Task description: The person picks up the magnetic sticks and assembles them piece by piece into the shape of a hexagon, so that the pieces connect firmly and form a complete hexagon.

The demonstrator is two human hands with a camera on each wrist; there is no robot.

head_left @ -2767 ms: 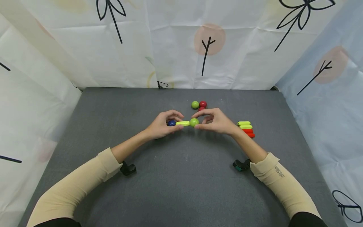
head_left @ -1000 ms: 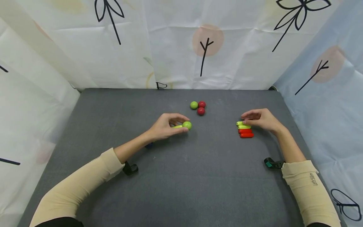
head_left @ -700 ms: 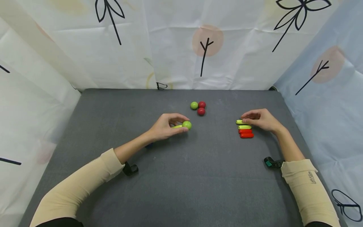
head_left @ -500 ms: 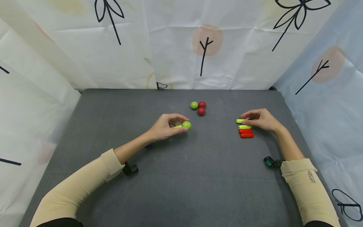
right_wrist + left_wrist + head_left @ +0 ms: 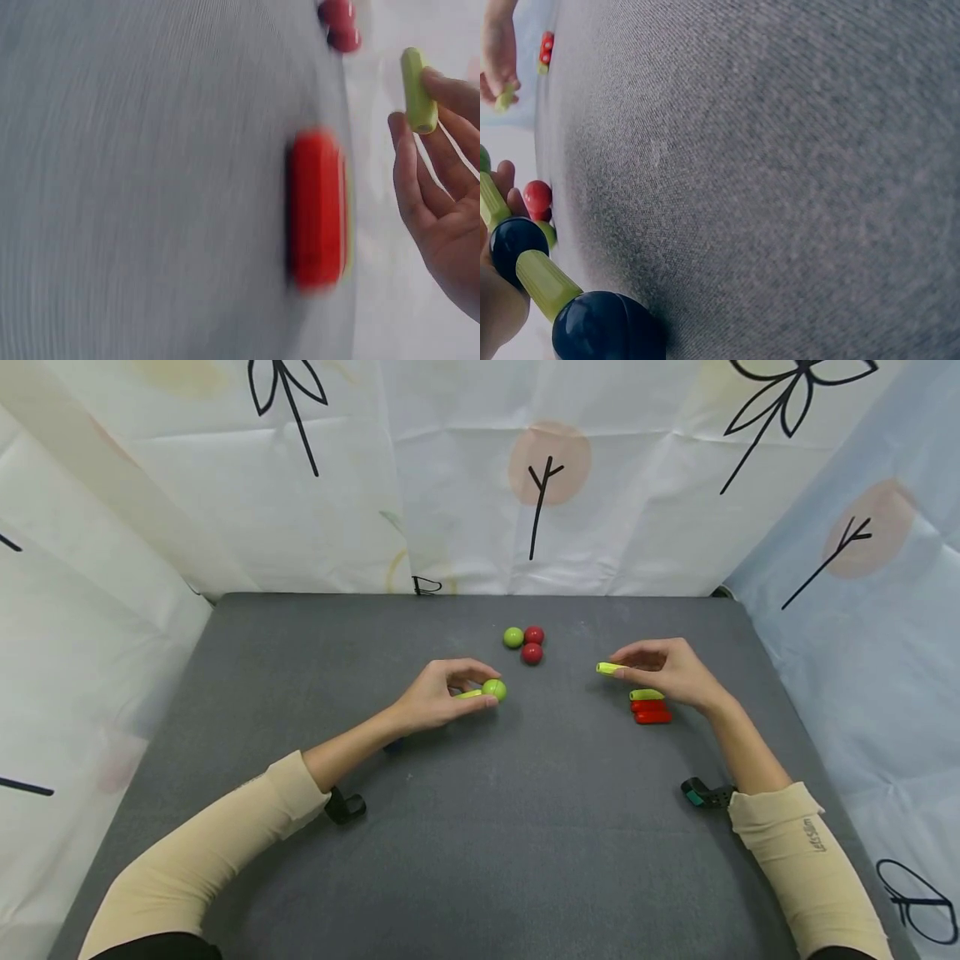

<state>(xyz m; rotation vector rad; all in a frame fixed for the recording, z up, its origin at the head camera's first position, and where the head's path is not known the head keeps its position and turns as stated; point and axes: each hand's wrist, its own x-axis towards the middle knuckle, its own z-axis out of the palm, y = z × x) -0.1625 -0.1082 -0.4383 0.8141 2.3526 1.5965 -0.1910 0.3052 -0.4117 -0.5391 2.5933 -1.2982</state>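
Note:
My left hand (image 5: 431,697) grips a chain of balls and rods. In the left wrist view it runs from a green ball (image 5: 484,159) through a yellow-green rod (image 5: 490,201), a dark blue ball (image 5: 517,246) and a second yellow-green rod (image 5: 547,285) to another dark blue ball (image 5: 604,330). From the head, the green ball (image 5: 494,691) shows at the fingertips and the hand hides most of the rest. Between thumb and fingers, my right hand (image 5: 667,670) pinches a loose yellow-green rod (image 5: 418,94), raised off the table.
On the grey table (image 5: 525,827), a green ball (image 5: 513,637) sits beside two red balls (image 5: 532,653) beyond the hands. Below my right hand lie a yellow-green rod (image 5: 647,695) and two red rods (image 5: 652,717) in a row. Printed cloth (image 5: 465,468) hangs behind the table.
My right hand let go of the green ball, went right to the rods, took a yellow-green one and has lifted it leftward. My left hand brought the chain slightly nearer, then stayed still.

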